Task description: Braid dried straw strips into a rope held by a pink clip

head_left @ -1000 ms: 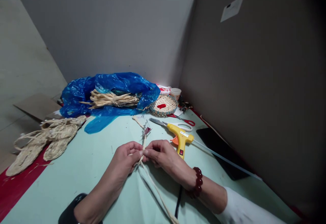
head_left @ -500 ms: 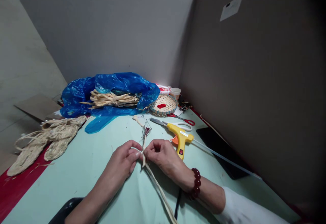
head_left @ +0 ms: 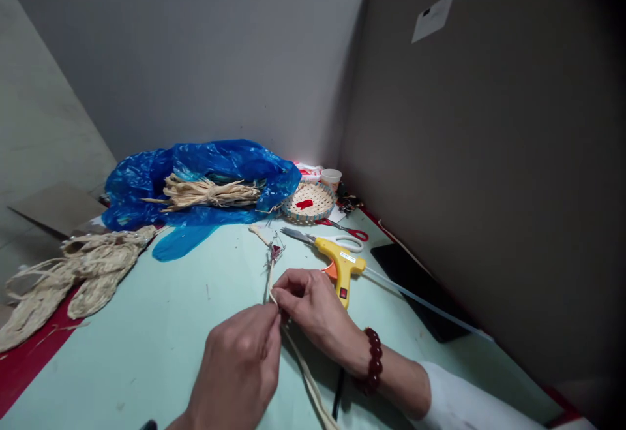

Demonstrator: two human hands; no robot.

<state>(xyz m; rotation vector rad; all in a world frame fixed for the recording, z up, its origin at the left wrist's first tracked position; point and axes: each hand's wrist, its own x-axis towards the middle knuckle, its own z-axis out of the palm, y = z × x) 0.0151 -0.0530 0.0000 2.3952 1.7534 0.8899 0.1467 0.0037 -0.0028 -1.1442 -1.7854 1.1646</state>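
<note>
A pale dried-fibre cord (head_left: 309, 378) runs from a small dark red triangular piece with thin wires (head_left: 275, 252) down towards the table's near side. My right hand (head_left: 310, 299) pinches the cord between thumb and forefinger, just below that piece. Close beside it, my left hand (head_left: 239, 358) is closed with its back turned up, its fingertips at the cord. The left fingers are mostly hidden, as is the stretch of cord between both hands. A dark red bead bracelet (head_left: 374, 358) circles the right wrist.
A yellow glue gun (head_left: 346, 261) and white-handled scissors (head_left: 349, 243) lie right of the hands. Behind stand a shallow woven basket (head_left: 320, 209) and a blue plastic bag (head_left: 235, 153) with a fibre bundle (head_left: 210, 193). Woven sandals (head_left: 105, 273) lie left; a black flat panel (head_left: 425, 306) lies right.
My left hand has rolled over and come nearer to me, its back now up and its fingers out of sight. The right hand keeps its pinch. The view has shifted slightly.
</note>
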